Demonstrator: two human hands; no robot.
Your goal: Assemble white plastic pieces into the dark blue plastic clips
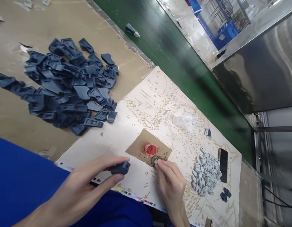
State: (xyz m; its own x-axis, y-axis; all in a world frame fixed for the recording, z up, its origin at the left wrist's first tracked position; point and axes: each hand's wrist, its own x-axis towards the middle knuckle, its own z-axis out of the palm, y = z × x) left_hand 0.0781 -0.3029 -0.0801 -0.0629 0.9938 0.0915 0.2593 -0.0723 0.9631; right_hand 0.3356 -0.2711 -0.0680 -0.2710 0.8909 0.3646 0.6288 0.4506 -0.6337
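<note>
While left hand (98,176) grips a dark clip (121,168), right hand (168,179) pinches a small ring (154,161) — cardboard edge.

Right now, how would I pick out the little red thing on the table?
Find the printed map sheet on the table, then the brown cardboard square near its lower edge. The red cap sits there, the only red item, just above the right hand.

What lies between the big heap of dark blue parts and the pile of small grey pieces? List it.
In the head view, between the heap of dark blue parts and the grey pieces: printed map sheet, brown card, red cap.
</note>
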